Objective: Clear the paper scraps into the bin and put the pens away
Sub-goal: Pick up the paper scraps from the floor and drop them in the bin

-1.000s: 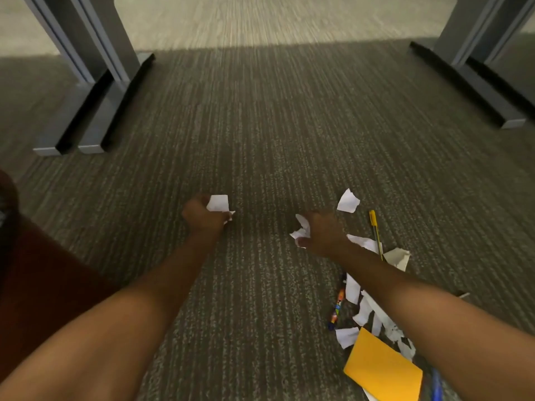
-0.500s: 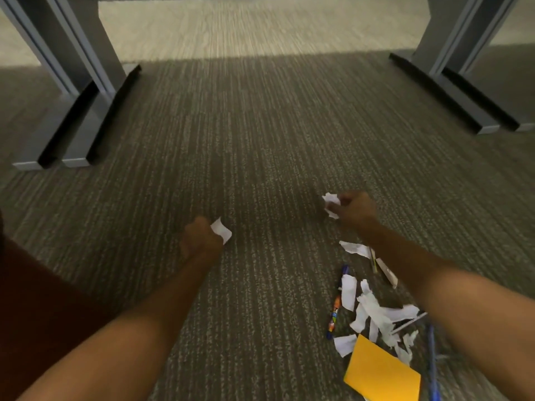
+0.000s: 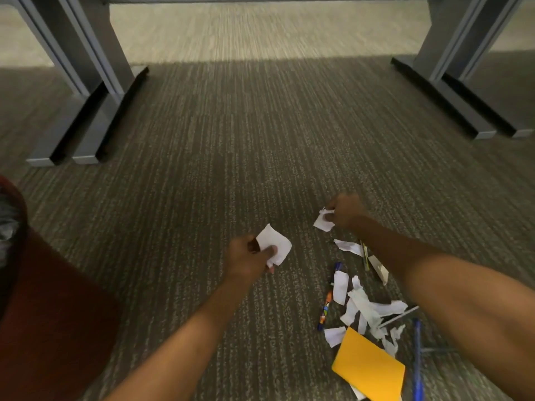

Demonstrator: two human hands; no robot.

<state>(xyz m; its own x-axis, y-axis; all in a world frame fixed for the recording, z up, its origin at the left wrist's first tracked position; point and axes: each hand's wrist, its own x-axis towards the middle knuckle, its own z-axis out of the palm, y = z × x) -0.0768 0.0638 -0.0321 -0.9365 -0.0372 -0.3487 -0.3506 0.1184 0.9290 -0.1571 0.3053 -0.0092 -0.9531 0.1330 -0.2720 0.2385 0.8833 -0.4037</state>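
Note:
My left hand grips a white paper scrap above the carpet, left of the mess. Farther out, my right hand is closed on crumpled white scraps. Below my right arm lies a pile of torn white scraps. A multicoloured pen lies at the pile's left edge, a yellow pen is partly under my right forearm, and a blue pen lies at the lower right. A grey pen pokes out of the pile.
An orange-yellow card lies on the grey striped carpet by the scraps. A dark red bin with a liner shows at the left edge. Grey desk legs stand at far left and far right.
My left hand has moved right and nearer with its scrap. My right hand reached forward to the far scrap, took it up, and now holds it with the others.

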